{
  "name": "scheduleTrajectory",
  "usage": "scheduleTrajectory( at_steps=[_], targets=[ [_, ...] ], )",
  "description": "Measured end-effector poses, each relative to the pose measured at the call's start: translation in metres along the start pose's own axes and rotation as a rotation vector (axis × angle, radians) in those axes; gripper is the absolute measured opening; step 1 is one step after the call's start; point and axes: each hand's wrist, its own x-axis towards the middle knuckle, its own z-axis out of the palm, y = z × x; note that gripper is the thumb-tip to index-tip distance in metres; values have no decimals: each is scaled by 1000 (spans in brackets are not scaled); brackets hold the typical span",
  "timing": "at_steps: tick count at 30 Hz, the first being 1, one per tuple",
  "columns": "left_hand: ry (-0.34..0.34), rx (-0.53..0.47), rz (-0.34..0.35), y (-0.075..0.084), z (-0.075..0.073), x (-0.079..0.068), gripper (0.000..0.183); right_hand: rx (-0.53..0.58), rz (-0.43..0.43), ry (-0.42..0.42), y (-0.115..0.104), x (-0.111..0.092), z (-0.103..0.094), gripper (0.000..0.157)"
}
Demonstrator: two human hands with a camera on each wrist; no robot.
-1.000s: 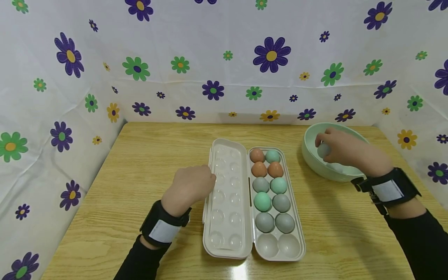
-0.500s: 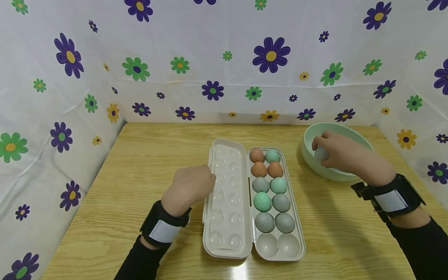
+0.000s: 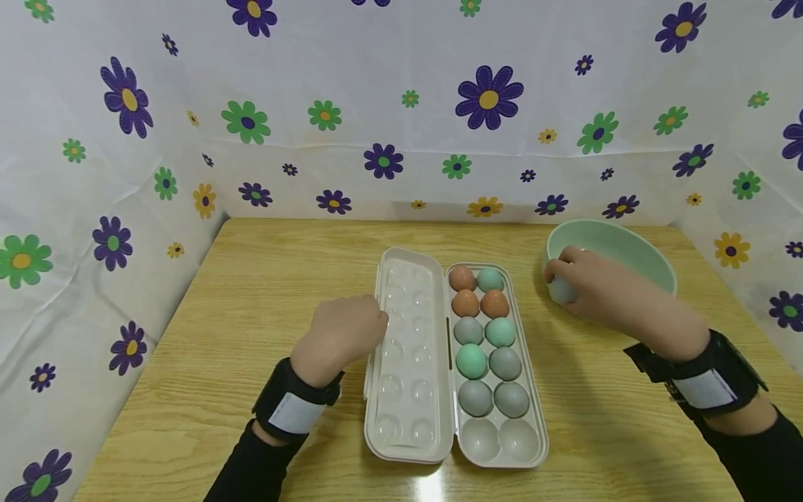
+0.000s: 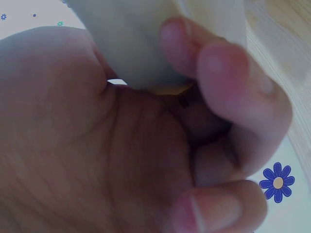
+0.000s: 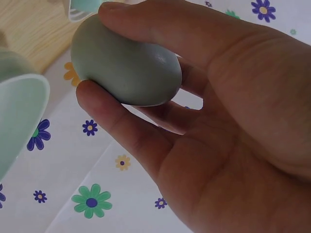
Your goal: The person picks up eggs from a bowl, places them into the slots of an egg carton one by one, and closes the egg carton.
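Note:
A white plastic egg carton (image 3: 479, 446) lies opened out on the table. Brown, mint green and grey-green eggs (image 3: 472, 361) fill its cups, apart from the two nearest me. To the left spreads its dimpled lid (image 3: 406, 446), whose left edge my left hand (image 3: 345, 335) grips with curled fingers (image 4: 257, 116); the thumb's hold is partly hidden. My right hand (image 3: 599, 289) pinches a grey-green egg (image 5: 124, 63) between thumb and fingers, in front of the left rim of a pale green bowl (image 3: 640, 258). The hand and forearm hide part of the bowl's inside.
The wooden table (image 3: 251, 279) bears the carton in its middle and the bowl at the back right. A white flowered cloth (image 3: 401, 84) hangs behind and along both sides.
My right hand has brought the egg out from over the bowl, leftward and toward me, past its rim. The left hand has stayed on the lid's edge.

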Motion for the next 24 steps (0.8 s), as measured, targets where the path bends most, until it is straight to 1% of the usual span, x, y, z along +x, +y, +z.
scheduleTrajectory(
  at_steps=[7, 12, 15, 19, 24],
  targets=[
    [3, 1, 7, -1, 1, 0, 36, 16, -15, -10, -17, -5, -2, 32],
    [-4, -3, 6, 0, 1, 1, 36, 42, -33, -20, -27, -9, -3, 36],
    [-5, -22, -7, 0, 1, 1, 37, 53, -55, -12, -32, -11, -2, 38],
    [3, -29, -18, -1, 1, 1, 38, 38, -110, 21, -38, -12, 1, 39],
    [4, 2, -1, 0, 1, 1, 37, 27, -155, 36, -44, -16, 6, 41]
  ],
)
